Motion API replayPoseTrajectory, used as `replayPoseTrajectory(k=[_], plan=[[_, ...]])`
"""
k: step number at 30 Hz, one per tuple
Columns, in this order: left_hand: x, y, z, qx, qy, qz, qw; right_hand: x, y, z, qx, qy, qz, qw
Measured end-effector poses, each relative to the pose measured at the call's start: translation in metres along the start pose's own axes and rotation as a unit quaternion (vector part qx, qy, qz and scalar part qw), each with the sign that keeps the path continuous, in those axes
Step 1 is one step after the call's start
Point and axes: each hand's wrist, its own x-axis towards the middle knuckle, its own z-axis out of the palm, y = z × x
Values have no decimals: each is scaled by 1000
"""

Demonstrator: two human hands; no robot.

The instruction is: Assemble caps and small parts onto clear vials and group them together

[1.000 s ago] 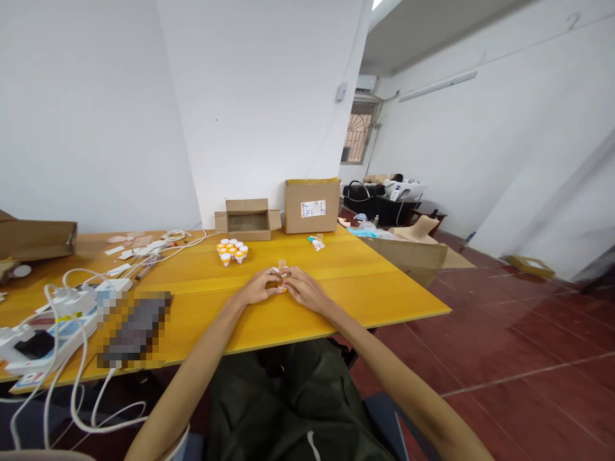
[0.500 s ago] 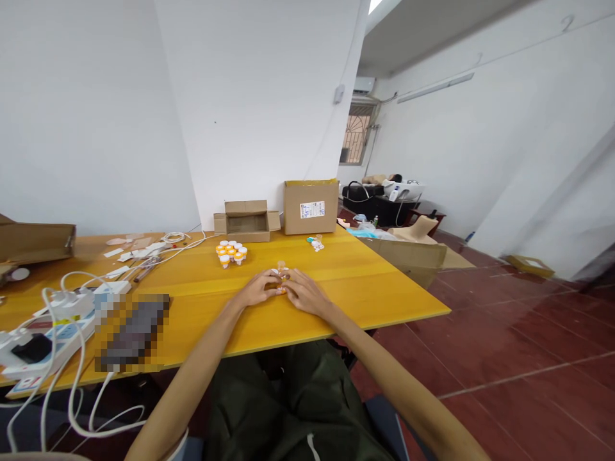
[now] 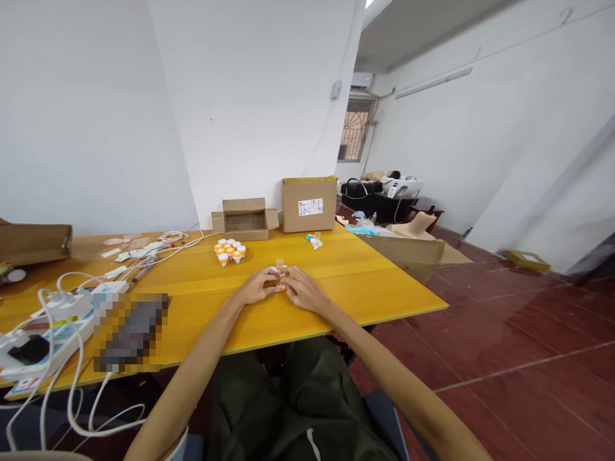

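My left hand (image 3: 258, 286) and my right hand (image 3: 304, 290) meet low over the middle of the yellow table (image 3: 346, 288), fingers curled in towards each other. Small white and orange pieces (image 3: 281, 288) show between the fingertips, too covered to make out. Just beyond them stands a small clear cup (image 3: 280, 262). To the left, a cluster of small jars (image 3: 230, 251) with white lids and orange bands is grouped together. Farther back lie small white and teal pieces (image 3: 314, 241).
An open cardboard box (image 3: 246, 234) and a taller labelled carton (image 3: 310, 221) stand at the back. On the left are a power strip (image 3: 72, 326) with white cables, a blurred-out dark phone-like object (image 3: 132, 330) and another cardboard box (image 3: 36, 243).
The view has shifted very slightly. Both hands stay together at the same spot, with only small finger movement.
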Motion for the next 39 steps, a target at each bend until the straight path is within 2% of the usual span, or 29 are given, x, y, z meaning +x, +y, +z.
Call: replayPoseTrajectory(k=[17,28,39], plan=[[2,-3,0,5,-7,7,1000,-2,3,3,-24,16,-35,999],[1,2,-2,6,-2,6,1000,-2,2,3,-14,36,-24,999],[2,2,-2,11,-12,-6,1000,-3,2,3,-23,19,-12,999]])
